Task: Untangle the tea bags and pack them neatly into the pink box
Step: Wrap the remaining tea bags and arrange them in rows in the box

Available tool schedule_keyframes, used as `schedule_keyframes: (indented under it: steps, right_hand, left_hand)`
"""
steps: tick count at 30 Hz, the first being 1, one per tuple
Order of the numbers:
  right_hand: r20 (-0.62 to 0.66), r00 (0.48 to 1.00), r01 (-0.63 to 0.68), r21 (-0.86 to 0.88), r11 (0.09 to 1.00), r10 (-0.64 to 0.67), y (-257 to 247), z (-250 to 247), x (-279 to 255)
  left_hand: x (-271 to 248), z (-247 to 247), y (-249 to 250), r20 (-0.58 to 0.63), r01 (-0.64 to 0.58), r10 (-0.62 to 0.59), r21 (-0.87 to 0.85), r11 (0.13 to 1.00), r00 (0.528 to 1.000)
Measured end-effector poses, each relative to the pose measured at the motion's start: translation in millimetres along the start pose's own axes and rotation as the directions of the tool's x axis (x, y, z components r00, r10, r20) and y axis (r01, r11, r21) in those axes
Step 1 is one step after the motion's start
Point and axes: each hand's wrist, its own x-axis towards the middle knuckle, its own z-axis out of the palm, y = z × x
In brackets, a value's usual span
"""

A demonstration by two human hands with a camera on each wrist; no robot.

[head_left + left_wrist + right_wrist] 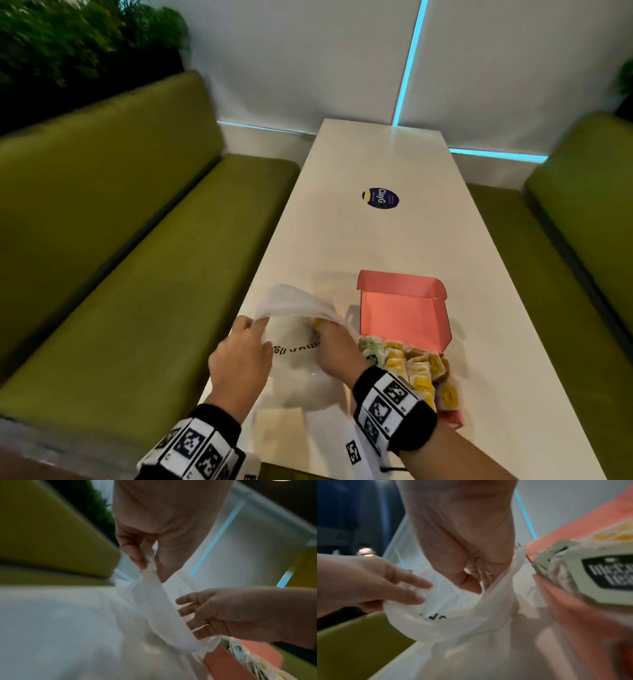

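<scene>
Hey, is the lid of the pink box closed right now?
No, the pink box stands open on the table, lid raised at the back, with tea bags showing inside.

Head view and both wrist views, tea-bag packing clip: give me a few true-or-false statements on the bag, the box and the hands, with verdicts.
1. The left hand pinches the thin white plastic bag. True.
2. The pink cardboard box has its lid closed. False: the lid stands open.
3. Yellow-tagged tea bags already lie in the box. True.
4. The right hand rests idle on the white table. False: it reaches into the bag's mouth.
5. The box sits left of the bag. False: it sits to the right.
</scene>
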Motion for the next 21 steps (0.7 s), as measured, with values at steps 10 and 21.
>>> schedule_keyframes:
  steps: [10,21]
  right_hand:
    - [0.005,1.0,-0.017,-0.311,0.95,0.02,-21.3,4.4,7.4]
    - [0.147,0.989,0.095,-0.62,0.779,-0.004,-28.3,26.5,38.2]
  left_hand:
    - [3.8,-31.8,22.2,0.118,-0.222,0.214,0.06,0.973,0.97]
    - [-2.3,-44.6,20.8,0.165,-0.309,0.297,0.055,0.949,0.941]
